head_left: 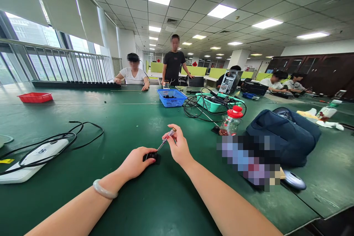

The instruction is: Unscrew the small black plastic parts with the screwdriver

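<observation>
My left hand (136, 163) rests on the green table (116, 125) with its fingers closed over a small black part (153, 157), pinning it down. My right hand (178, 146) pinches a small screwdriver (166, 139) with a clear handle. The tool slants down to the left and its tip meets the black part. A pale bangle sits on my left wrist.
A white power strip (33, 160) with black cable lies at the left. A red-capped jar (231, 121), a dark blue bag (282, 136), a blue basket (172, 97), a green basket (214, 104) with cables and a red tray (35, 97) stand around. Several people sit or stand at the far side.
</observation>
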Demonstrator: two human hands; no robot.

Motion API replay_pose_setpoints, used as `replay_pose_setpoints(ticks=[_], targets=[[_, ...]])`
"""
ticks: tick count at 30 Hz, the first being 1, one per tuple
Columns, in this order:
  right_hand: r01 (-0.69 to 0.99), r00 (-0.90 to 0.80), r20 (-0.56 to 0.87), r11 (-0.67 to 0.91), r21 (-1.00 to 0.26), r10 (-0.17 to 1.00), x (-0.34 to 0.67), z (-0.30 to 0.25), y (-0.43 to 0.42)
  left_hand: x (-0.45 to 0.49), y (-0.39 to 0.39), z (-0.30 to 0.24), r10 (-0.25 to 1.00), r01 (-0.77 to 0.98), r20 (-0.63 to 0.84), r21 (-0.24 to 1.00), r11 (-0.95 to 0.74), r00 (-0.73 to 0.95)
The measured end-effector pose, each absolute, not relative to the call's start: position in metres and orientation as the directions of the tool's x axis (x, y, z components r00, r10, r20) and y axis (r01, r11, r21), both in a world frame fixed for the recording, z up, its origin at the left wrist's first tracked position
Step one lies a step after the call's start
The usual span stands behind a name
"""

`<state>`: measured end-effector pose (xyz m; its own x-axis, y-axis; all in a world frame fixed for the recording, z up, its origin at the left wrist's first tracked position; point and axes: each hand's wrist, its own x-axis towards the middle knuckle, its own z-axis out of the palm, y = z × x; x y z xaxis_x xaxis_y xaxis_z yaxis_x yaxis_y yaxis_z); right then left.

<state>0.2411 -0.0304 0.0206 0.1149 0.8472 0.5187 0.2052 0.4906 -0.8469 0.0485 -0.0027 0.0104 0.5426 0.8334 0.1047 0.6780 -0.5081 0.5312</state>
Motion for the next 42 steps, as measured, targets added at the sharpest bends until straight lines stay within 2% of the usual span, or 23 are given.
replay_pose_setpoints(ticks=[15, 42], targets=[[-0.011, 0.245, 0.378, 0.393, -0.919, 0.893, 0.244, 0.013, -0.016, 0.048, 0.000, 0.009, 0.831, 0.664, 0.104, 0.550, -0.506, 0.547], [0.073, 0.275, 0.353, 0.347, -0.935, 0.894, 0.248, 0.009, -0.014, 0.050, -0.003, 0.012, 0.836, 0.681, 0.096, 0.535, -0.501, 0.540]])
